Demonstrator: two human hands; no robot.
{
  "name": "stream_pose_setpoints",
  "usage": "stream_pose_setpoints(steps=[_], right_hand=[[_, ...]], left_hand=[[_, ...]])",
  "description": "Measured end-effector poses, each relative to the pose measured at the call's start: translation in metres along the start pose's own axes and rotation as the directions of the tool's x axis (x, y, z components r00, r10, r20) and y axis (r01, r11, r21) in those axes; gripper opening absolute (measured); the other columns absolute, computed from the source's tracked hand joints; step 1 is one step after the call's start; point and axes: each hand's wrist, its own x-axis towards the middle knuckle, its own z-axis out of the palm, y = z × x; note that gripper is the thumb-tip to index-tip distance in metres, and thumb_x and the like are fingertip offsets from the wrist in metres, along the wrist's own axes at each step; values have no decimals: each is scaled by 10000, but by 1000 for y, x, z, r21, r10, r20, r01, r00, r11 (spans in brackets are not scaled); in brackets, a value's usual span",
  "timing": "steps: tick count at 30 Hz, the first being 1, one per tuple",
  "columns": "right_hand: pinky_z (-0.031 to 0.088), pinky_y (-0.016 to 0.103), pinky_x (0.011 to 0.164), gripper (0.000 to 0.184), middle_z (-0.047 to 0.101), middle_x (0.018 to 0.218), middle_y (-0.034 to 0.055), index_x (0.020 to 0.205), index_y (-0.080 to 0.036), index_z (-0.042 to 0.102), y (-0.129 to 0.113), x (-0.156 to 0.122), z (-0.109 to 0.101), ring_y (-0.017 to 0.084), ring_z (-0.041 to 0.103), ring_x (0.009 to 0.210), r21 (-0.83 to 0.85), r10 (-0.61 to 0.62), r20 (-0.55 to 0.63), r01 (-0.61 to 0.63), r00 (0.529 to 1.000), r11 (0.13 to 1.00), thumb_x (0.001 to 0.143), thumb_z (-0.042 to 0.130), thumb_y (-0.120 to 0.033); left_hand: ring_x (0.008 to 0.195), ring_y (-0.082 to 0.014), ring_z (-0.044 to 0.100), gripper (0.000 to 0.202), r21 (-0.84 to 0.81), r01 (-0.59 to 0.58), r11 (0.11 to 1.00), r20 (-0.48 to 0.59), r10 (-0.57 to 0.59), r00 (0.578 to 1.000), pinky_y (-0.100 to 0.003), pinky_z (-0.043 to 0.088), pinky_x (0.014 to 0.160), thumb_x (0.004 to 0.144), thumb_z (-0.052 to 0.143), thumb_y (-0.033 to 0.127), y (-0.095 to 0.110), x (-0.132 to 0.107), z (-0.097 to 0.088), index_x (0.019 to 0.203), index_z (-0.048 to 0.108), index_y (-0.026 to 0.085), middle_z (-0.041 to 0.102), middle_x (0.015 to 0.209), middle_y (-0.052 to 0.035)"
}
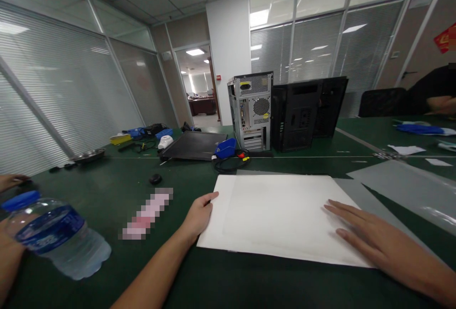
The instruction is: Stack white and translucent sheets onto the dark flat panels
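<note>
Water bottle (57,237) near left | white sheet (281,214) centre-near on green table (142,261) | left hand (200,214) fingers curled, thumb on its left edge | right hand (374,240) flat, fingers spread, right side | judgement: press evenly, avoid creasing.

A white sheet (281,214), perhaps two stacked, lies flat on the green table (117,190).

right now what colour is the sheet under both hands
The sheet is white, seen best in the head view.
</note>
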Motion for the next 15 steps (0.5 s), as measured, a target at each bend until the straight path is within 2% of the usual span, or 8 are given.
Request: stream_pose_setpoints(steps=[3, 7, 10, 15], right_hand=[[344, 524, 1097, 579, 400, 1450, -49, 1396, -406, 400, 1, 2, -3, 265, 419, 1301, -25, -5, -27, 4, 1000, 1000, 851, 454, -594], [385, 550, 1052, 545, 547, 1327, 15, 1265, -317, 581, 14, 5, -2, 279, 521, 1200, -109, 120, -78, -128, 990, 986, 850, 419, -631], [397, 540, 1043, 555, 535, 1340, 17, 1287, -311, 563, 21, 5, 0, 272, 514, 1208, -91, 106, -51, -110, 993, 990, 857, 414, -627], [331, 536, 1096, 547, 448, 1418, -26, 1343, -368, 491, 16, 4, 3, 264, 426, 1296, -43, 49, -12, -49, 999, 998, 859, 429, -616]], left_hand=[[1061, -203, 620, 429, -12, -9, 1000, -6, 9, 1000, -309, 405, 976, 747, 525, 25, 0, 2, 1, 1126, 692, 138, 641, 1257, -105], [1097, -200, 605, 415, -71, -18, 997, -14, 17, 1000, -308, 385, 1000, 746, 534, 9, -1, 3, 2, 1107, 693, 138, 636, 1264, -106], [1090, -198, 611, 406, -96, -12, 995, -13, 11, 1000, -299, 384, 1001, 736, 551, 2, 0, 2, 3, 1088, 698, 139, 648, 1246, -103], [1094, -197, 613, 404, -111, -19, 994, -6, 18, 1000, -307, 384, 1007, 749, 535, 3, 0, 2, 3, 1111, 673, 119, 653, 1235, -114]])
